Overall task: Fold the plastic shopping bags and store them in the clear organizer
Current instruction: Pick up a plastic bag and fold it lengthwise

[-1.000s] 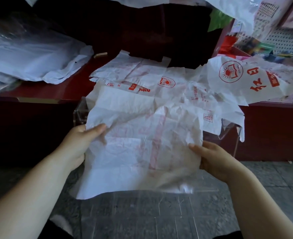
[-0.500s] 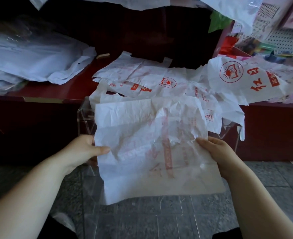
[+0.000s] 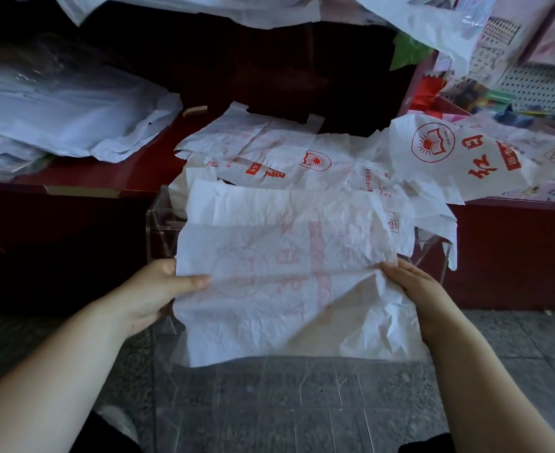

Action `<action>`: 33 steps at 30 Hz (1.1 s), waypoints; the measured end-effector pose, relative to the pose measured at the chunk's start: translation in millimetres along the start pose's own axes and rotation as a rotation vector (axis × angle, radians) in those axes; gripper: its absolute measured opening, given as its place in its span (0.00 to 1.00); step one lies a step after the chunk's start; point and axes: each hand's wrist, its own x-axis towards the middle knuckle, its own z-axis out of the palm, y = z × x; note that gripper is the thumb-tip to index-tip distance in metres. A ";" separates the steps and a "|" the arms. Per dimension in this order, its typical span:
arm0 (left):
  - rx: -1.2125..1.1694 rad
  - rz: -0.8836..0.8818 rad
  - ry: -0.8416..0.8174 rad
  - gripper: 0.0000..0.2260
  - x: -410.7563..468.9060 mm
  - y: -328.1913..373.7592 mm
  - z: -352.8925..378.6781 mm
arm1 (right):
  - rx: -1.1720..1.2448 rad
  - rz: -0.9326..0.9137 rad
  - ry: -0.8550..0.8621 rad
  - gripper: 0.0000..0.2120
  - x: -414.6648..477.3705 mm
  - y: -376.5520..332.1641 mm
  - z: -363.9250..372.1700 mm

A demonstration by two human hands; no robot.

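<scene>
A crumpled white plastic bag (image 3: 286, 273) with faint red print hangs spread between my hands over the clear organizer (image 3: 160, 230). My left hand (image 3: 158, 292) pinches the bag's left edge with the thumb on top. My right hand (image 3: 416, 292) grips its right edge, where the plastic bunches up. The bag covers most of the organizer; only its left wall, right corner and near transparent panel show. Several more white bags with red logos (image 3: 289, 158) lie on the dark red counter (image 3: 89, 178) behind.
A pile of clear and white plastic sheets (image 3: 57, 103) sits on the counter at left. Another printed bag (image 3: 459, 158) lies at right, with colourful goods and a pegboard (image 3: 514, 80) beyond. Grey stone floor (image 3: 269, 403) lies below, seen through the organizer's panel.
Both hands have kept hold of the bag and shifted their hold lower on its side edges. The bag's top edge now reaches farther over the organizer, and the plastic bunches at my right hand.
</scene>
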 end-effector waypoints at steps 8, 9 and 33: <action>-0.312 0.132 -0.010 0.22 -0.9 13.4 -6.2 | 0.114 -0.090 -0.090 0.22 4.8 2.8 -3.7; -0.369 0.166 0.000 0.27 1.0 12.0 -8.6 | 0.126 -0.105 -0.114 0.34 5.9 3.2 -4.9; -0.139 0.277 0.246 0.24 1.8 18.1 -4.1 | -0.052 -0.251 -0.139 0.36 4.2 -1.0 3.1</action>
